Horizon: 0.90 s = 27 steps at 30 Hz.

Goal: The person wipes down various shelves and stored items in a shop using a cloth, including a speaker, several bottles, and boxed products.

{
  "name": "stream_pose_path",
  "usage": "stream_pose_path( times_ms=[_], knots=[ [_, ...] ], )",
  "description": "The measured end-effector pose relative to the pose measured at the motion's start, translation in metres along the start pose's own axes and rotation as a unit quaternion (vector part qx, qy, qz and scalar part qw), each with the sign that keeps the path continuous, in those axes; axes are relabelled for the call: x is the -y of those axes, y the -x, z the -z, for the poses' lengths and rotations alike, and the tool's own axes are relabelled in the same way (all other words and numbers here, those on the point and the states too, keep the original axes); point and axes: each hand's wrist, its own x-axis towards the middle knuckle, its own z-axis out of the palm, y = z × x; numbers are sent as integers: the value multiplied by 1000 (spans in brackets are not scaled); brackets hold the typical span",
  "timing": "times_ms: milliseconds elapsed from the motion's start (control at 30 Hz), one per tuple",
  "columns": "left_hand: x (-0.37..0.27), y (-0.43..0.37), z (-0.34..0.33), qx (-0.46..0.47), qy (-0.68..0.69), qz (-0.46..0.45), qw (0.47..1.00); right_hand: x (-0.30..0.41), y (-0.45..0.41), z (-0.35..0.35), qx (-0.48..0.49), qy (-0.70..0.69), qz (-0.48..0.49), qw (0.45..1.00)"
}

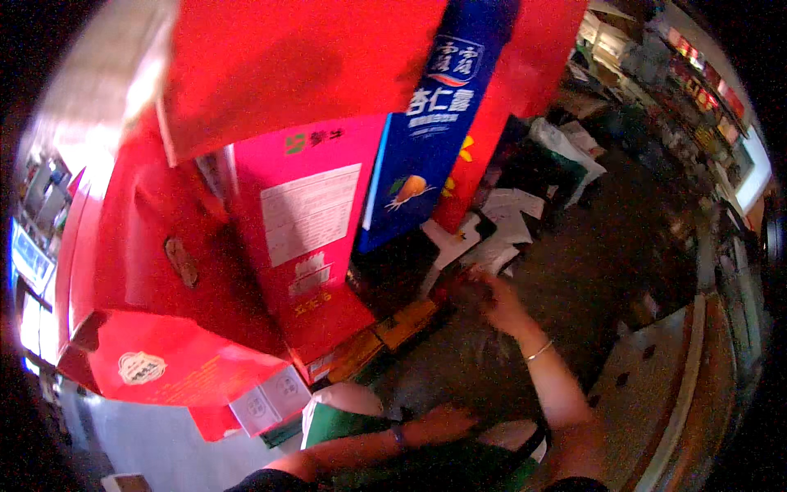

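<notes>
Both of my arms reach into a dark, low area. My right hand (492, 301), with a thin bracelet at the wrist, is beside a dark reddish thing too dim to make out; I cannot tell whether it grips it. Lower down, my left hand (446, 424) lies in shadow, its fingers blurred. Left of my right hand stand a blue drink carton box (399, 184) with a picture of a fruit and a pink box (301, 227) with a printed panel. Crumpled white paper or plastic (501, 215) lies just beyond my right hand.
Large red boxes or bags (295, 67) fill the upper left. A red carton (178, 363) bearing print and a small pale box (270, 400) are at the lower left. Low orange-brown boxes (393, 332) line the stack's base. Shelves with goods (701, 80) run along the upper right.
</notes>
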Motion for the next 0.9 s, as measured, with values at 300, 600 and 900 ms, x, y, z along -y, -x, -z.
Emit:
stream_pose_path(
  times_ms=[300,600,900],
  knots=[
    [-32,-33,78,273,102,49,955,46,-66,-60,-587,-122,66,797],
    [-20,-19,20,95,90,4,991,-39,-121,-116,-520,69,-186,831],
    [-47,-15,11,20,106,11,994,57,-33,-174,-437,-307,-29,845]
  ],
)
